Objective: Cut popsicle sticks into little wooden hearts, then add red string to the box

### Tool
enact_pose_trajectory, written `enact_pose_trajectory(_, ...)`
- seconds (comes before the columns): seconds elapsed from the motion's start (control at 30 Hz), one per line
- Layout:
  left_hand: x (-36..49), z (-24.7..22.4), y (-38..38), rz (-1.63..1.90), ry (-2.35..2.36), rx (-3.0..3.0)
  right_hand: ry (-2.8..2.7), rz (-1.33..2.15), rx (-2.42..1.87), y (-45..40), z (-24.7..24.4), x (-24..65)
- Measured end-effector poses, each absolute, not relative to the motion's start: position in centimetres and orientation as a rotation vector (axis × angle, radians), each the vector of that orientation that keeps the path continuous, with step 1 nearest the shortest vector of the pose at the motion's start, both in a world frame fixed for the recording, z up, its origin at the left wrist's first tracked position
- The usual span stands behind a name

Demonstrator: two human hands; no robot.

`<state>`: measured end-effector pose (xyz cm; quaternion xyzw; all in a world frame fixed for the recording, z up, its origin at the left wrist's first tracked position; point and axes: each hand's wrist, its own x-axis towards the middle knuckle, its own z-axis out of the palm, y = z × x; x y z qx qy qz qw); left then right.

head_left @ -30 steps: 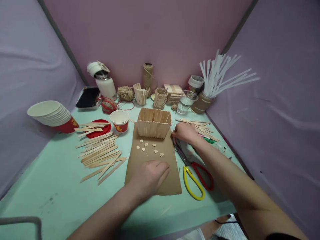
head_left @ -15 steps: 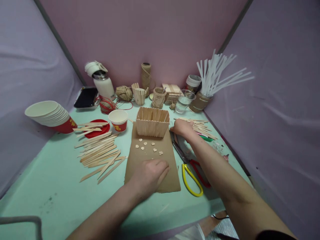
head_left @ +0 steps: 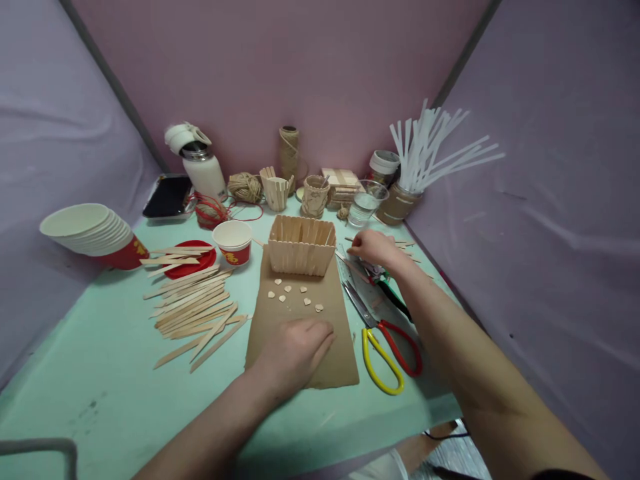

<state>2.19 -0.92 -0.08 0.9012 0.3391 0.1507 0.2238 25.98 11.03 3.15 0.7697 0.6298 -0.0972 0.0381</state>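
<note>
My left hand (head_left: 301,350) rests closed on the lower part of a brown cardboard sheet (head_left: 335,353); whatever its fingers hold is hidden. Several small heart-shaped wooden pieces (head_left: 307,302) lie on the cardboard above it, in front of a basket made of wooden sticks (head_left: 301,257). My right hand (head_left: 373,248) is to the right of the basket, fingers bent together over the wooden sticks there, and what they pinch is too small to make out. Below it lie scissors (head_left: 369,320) with one yellow and one red handle, and a green-and-black handled tool (head_left: 393,297).
Many loose wooden sticks (head_left: 195,303) and a red plate (head_left: 193,272) lie at the left, beside paper cups (head_left: 234,252) and a stack of cups (head_left: 120,248). Along the back stand a white bottle (head_left: 206,175), twine (head_left: 245,187), a water cup (head_left: 364,205) and white strips (head_left: 425,153).
My right hand has shifted slightly to the right, and its forearm has uncovered more of the scissors and the green-handled tool. My left hand stays on the cardboard.
</note>
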Motion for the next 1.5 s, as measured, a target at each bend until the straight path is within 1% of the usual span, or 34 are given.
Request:
enact_pose_trajectory(0.2, 2.3, -0.1, -0.9, 0.427, 0.93, 2.465, 2.006, -0.212, 2.265, 10.3, 1.5, 24.2)
enact_pose_trajectory(0.43, 2.3, -0.2, -0.9, 0.477, 0.899, 2.449, 1.953, -0.292, 2.3, 11.6, 0.6, 23.4)
enact_pose_trajectory(0.57, 2.2, -0.1, -0.9, 0.528, 0.934, 2.381, 1.993, -0.313, 2.418, 11.1, 2.1, 23.7)
enact_pose_trajectory(0.7, 2.1, 0.4, -0.8, 0.746, 1.066, 1.985, 2.145, -0.379, 2.546, 7.6, 5.1, 23.4)
enact_pose_trajectory(0.73, 2.2, 0.6, -0.8, 0.791, 1.077, 1.828, 2.223, -0.468, 2.55, 6.2, 5.6, 23.0)
enact_pose_trajectory(0.8, 2.3, 0.8, -0.7, 0.843, 1.02, 1.503, 2.512, -1.065, 2.537, 3.2, 6.2, 21.8)
enact_pose_trajectory(0.87, 2.6, 0.9, -0.7, 0.831, 0.886, 1.243, 2.619, -1.544, 2.354, 0.5, 6.1, 20.1)
enact_pose_trajectory(0.9, 2.7, 0.9, -0.7, 0.802, 0.829, 1.154, 2.609, -1.658, 2.334, -0.5, 5.8, 19.3)
enact_pose_trajectory(0.93, 2.8, 1.0, -0.7, 0.766, 0.795, 1.097, 2.601, -1.691, 2.345, -1.3, 5.5, 18.6)
enact_pose_trajectory(1.0, 2.9, 0.9, -0.8, 0.718, 0.799, 1.06, 2.589, -1.645, 2.381, -2.2, 4.9, 18.1)
enact_pose_trajectory(1.07, 2.8, 0.9, -0.8, 0.726, 0.867, 1.083, 2.621, -1.423, 2.451, -2.5, 4.5, 19.0)
enact_pose_trajectory(1.1, 2.8, 0.9, -0.8, 0.744, 0.9, 1.097, 2.633, -1.225, 2.507, -2.5, 4.3, 20.0)
enact_pose_trajectory(1.17, 2.6, 1.0, -0.7, 0.775, 0.95, 1.099, 2.568, -0.644, 2.625, -2.4, 4.1, 22.5)
enact_pose_trajectory(1.2, 2.6, 1.1, -0.6, 0.78, 0.966, 1.096, 2.448, -0.366, 2.63, -2.4, 3.9, 24.0)
enact_pose_trajectory(1.23, 2.5, 1.2, -0.6, 0.782, 0.981, 1.094, 2.308, -0.175, 2.591, -2.4, 3.7, 25.4)
enact_pose_trajectory(1.3, 2.6, 1.4, -0.5, 0.781, 1.004, 1.092, 2.01, -0.084, 2.533, -2.4, 3.2, 27.7)
enact_pose_trajectory(1.37, 2.7, 1.5, -0.5, 0.781, 1.018, 1.093, 1.829, -0.116, 2.483, -2.4, 2.5, 28.9)
enact_pose_trajectory(1.5, 2.8, 1.6, -0.3, 0.798, 1.039, 1.109, 1.699, -0.224, 2.426, -2.0, 1.3, 29.0)
